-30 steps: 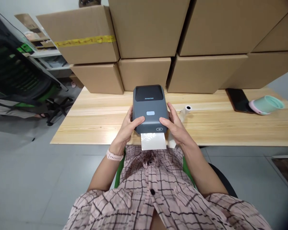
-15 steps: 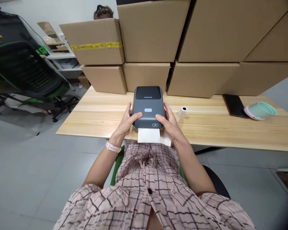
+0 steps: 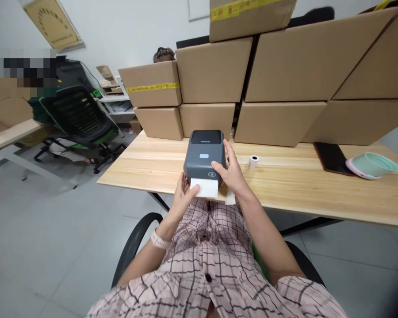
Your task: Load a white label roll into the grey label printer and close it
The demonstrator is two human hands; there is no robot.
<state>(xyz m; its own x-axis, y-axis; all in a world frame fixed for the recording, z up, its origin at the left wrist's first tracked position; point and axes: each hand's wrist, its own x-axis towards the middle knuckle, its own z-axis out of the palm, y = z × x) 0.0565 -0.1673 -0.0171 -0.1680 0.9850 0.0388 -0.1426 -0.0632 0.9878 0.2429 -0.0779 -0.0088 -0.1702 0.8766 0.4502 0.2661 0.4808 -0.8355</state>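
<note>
A dark grey label printer (image 3: 204, 154) stands near the front edge of the wooden table (image 3: 285, 185). From its front slot hangs a white paper strip (image 3: 205, 188). My left hand (image 3: 182, 196) is at the printer's lower left front corner, its thumb on the strip and its other fingers partly hidden behind the paper and the printer. My right hand (image 3: 234, 174) grips the printer's right side, thumb on the top near the front button, fingers along the side. Another white paper piece (image 3: 230, 197) hangs over the table edge below my right hand.
A small white paper roll (image 3: 254, 162) sits right of the printer. Farther right lie a dark phone-like slab (image 3: 331, 157) and a mint green cup (image 3: 373, 164) on its side. Stacked cardboard boxes (image 3: 208, 119) line the table's back. An office chair (image 3: 76, 115) with a seated person is at left.
My left hand has moved from the printer's left side down to its front, onto the paper strip. My right hand stays on the printer. The camera view has tilted up and turned left.
</note>
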